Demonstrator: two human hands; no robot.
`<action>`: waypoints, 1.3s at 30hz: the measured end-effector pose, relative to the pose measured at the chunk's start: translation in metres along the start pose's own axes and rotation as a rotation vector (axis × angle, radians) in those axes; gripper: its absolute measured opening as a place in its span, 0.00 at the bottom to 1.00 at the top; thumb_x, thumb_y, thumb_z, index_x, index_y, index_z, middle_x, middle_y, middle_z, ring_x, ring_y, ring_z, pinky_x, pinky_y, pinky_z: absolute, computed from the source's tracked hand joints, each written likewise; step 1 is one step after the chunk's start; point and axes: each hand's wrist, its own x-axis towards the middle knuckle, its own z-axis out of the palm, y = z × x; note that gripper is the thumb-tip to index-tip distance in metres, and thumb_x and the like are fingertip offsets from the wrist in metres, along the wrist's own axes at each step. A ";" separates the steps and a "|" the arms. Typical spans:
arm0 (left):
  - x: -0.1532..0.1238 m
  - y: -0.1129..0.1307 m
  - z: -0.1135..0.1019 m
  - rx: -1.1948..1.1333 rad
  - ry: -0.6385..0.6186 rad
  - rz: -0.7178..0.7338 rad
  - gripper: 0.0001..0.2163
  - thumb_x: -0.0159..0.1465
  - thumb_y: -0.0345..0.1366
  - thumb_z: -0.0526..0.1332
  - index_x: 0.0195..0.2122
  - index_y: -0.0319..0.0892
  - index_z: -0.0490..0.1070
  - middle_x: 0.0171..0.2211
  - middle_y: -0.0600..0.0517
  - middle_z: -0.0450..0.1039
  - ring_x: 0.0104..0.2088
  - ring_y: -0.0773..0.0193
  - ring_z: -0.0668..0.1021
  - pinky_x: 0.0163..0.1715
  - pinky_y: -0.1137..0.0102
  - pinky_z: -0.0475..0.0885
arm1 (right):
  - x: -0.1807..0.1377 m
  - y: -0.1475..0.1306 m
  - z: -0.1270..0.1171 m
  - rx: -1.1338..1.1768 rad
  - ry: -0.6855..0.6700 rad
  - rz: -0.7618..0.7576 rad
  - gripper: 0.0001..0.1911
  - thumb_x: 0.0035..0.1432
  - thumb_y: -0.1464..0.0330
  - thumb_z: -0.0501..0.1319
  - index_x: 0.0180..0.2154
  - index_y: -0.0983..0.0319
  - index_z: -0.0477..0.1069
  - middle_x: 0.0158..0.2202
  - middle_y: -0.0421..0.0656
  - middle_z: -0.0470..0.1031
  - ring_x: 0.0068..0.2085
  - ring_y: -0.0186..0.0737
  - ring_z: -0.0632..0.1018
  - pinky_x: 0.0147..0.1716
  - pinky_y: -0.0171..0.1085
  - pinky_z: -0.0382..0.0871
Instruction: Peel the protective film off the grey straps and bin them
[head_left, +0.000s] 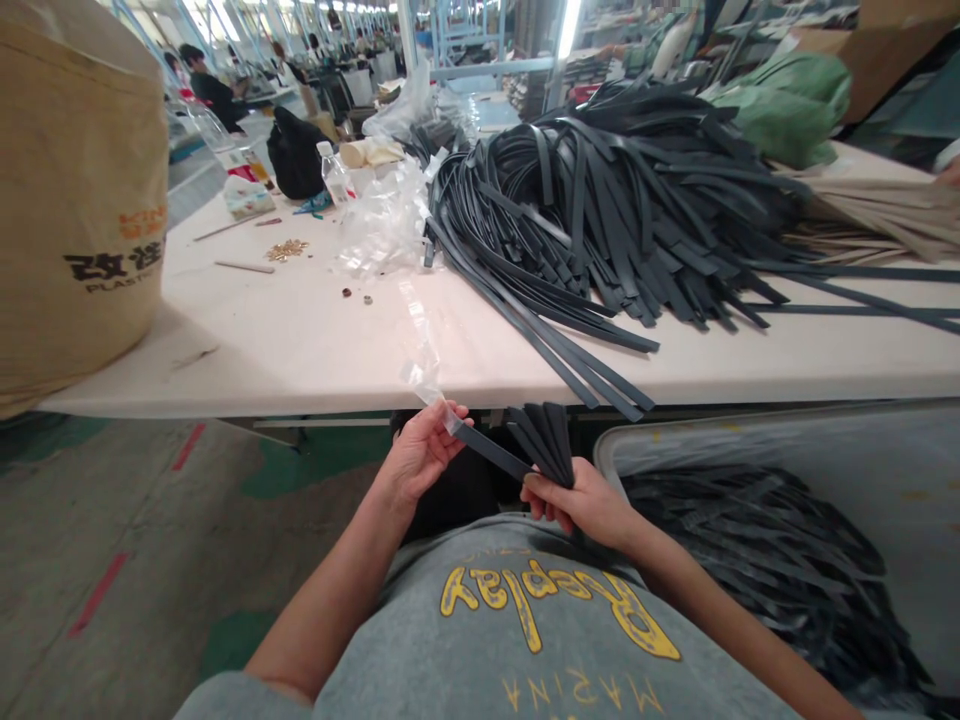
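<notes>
Below the table's front edge, my right hand (570, 497) grips a fanned bunch of dark grey strips (546, 440). One strip (491, 450) reaches from that bunch across to my left hand (426, 448). The left fingers pinch the strip's end, where a clear plastic sleeve (452, 418) sits on or around it; I cannot tell which. From there a chain of clear plastic pieces (421, 325) runs up onto the tabletop. A large heap of similar dark strips (600, 200) lies on the table ahead, several ends pointing toward me.
A grey bin (622, 440) with dark strips stands at my right. On the white table (300, 340) are crumpled clear plastic (382, 225), small brass-coloured parts (287, 250), a bottle (334, 172) and a black bag (294, 155). A big tan sack (79, 180) blocks the left.
</notes>
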 end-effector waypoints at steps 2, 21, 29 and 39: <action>-0.001 -0.006 -0.002 0.025 0.007 0.046 0.07 0.58 0.35 0.68 0.32 0.37 0.74 0.31 0.47 0.80 0.31 0.61 0.82 0.35 0.69 0.77 | 0.002 0.001 0.004 -0.001 0.012 -0.011 0.25 0.57 0.49 0.59 0.28 0.66 0.73 0.22 0.41 0.73 0.16 0.26 0.66 0.16 0.28 0.58; -0.041 -0.040 -0.018 -0.026 -0.012 0.154 0.14 0.53 0.41 0.72 0.35 0.36 0.79 0.34 0.45 0.80 0.34 0.63 0.80 0.37 0.70 0.76 | 0.015 -0.017 0.020 -0.168 -0.096 -0.098 0.28 0.60 0.46 0.56 0.32 0.66 0.73 0.22 0.41 0.73 0.20 0.33 0.71 0.20 0.31 0.61; -0.061 -0.028 -0.042 -0.162 0.185 0.285 0.13 0.52 0.39 0.73 0.36 0.39 0.79 0.39 0.48 0.80 0.38 0.63 0.80 0.39 0.72 0.76 | 0.026 -0.037 0.030 -0.277 -0.199 -0.097 0.23 0.61 0.50 0.58 0.26 0.63 0.68 0.23 0.42 0.74 0.21 0.33 0.72 0.21 0.30 0.63; -0.088 -0.018 -0.076 -0.299 0.375 0.532 0.08 0.57 0.36 0.70 0.37 0.39 0.78 0.39 0.50 0.80 0.38 0.67 0.80 0.41 0.75 0.75 | 0.061 -0.063 0.078 -0.387 -0.399 -0.122 0.20 0.62 0.55 0.56 0.27 0.63 0.70 0.24 0.41 0.74 0.20 0.31 0.72 0.19 0.29 0.62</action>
